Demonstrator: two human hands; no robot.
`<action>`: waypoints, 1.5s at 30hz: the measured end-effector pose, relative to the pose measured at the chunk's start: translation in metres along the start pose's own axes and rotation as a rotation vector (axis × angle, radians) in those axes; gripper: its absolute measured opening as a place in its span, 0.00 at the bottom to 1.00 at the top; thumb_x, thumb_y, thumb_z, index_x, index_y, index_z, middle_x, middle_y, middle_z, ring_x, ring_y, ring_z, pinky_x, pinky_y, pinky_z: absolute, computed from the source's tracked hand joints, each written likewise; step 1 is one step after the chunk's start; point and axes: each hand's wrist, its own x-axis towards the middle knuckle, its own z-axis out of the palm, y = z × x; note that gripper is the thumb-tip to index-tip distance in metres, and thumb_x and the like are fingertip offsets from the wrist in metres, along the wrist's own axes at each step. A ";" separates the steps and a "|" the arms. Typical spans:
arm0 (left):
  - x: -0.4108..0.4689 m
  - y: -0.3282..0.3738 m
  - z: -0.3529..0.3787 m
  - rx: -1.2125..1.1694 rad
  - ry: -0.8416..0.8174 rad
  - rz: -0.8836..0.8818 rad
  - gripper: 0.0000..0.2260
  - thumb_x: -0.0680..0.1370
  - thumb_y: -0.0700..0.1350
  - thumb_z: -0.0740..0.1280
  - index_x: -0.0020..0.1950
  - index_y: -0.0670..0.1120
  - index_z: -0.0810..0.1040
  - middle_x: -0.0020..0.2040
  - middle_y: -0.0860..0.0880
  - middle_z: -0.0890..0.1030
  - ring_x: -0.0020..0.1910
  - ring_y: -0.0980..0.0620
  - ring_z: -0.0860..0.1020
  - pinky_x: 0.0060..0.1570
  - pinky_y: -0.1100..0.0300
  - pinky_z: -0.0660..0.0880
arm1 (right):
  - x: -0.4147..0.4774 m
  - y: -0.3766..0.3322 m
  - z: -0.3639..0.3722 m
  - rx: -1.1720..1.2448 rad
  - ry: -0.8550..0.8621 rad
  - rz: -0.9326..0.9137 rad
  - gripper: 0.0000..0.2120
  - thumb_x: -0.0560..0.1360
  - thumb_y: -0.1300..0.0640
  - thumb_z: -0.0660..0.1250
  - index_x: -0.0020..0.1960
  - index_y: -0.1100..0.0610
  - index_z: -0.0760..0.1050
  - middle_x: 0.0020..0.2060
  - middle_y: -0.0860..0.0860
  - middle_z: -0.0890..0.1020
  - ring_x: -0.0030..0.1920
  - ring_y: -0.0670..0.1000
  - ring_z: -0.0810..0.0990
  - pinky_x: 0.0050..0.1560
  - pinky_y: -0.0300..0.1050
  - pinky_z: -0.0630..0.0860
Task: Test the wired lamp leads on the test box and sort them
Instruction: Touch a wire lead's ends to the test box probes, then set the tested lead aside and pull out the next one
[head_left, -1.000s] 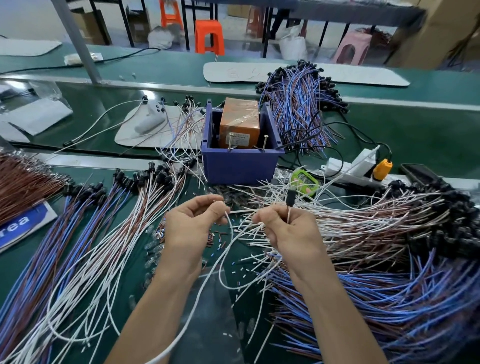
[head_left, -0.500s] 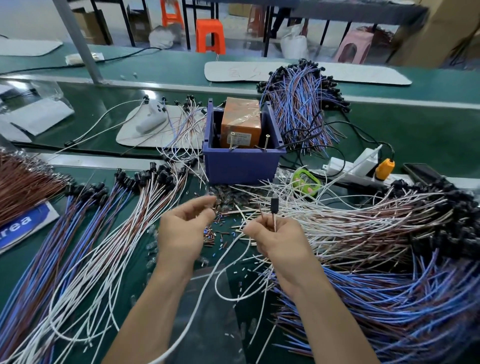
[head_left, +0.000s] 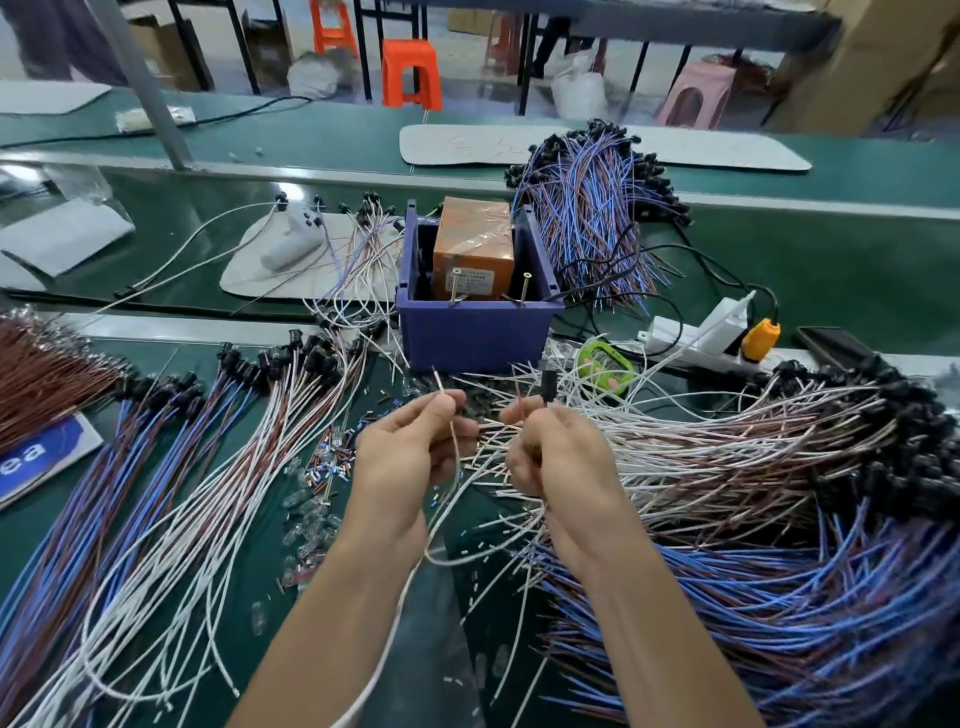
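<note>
Near test box (head_left: 478, 332): left hand (head_left: 410, 457) grip pinches lead wire (head_left: 439, 387); right hand (head_left: 558, 457) grip pinches socket end (head_left: 546, 382).

One left hand (head_left: 410, 452), one right hand (head_left: 556, 457), one blue bin (head_left: 478, 332), one orange box (head_left: 472, 244), two orange stools (head_left: 413, 73) (head_left: 332, 26), one pink stool (head_left: 696, 96); leads (head_left: 727, 457) too many to count.

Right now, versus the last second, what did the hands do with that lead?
The left hand, open half a second ago, now pinches a wire end upright. The right hand keeps gripping the black-socket lead. The blue test box and wire bundles stayed put.
</note>
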 end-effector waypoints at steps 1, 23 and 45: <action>0.002 0.002 0.000 0.018 0.013 0.032 0.08 0.82 0.40 0.68 0.46 0.46 0.86 0.34 0.49 0.84 0.31 0.55 0.78 0.29 0.67 0.70 | 0.001 0.000 -0.001 0.006 0.023 -0.010 0.08 0.74 0.63 0.57 0.47 0.56 0.75 0.26 0.48 0.72 0.28 0.47 0.68 0.29 0.40 0.66; 0.074 0.024 0.010 0.288 0.318 0.344 0.07 0.75 0.46 0.77 0.38 0.48 0.84 0.29 0.48 0.84 0.23 0.55 0.78 0.24 0.66 0.71 | 0.065 -0.026 -0.004 0.325 0.427 0.055 0.08 0.79 0.62 0.71 0.42 0.57 0.75 0.24 0.50 0.79 0.24 0.46 0.72 0.25 0.36 0.66; 0.039 0.027 0.012 0.267 0.076 0.267 0.08 0.76 0.41 0.76 0.36 0.44 0.86 0.31 0.45 0.84 0.26 0.55 0.77 0.29 0.64 0.75 | 0.036 -0.020 -0.002 0.156 0.283 -0.120 0.14 0.78 0.63 0.71 0.36 0.51 0.79 0.24 0.49 0.77 0.27 0.48 0.73 0.42 0.49 0.72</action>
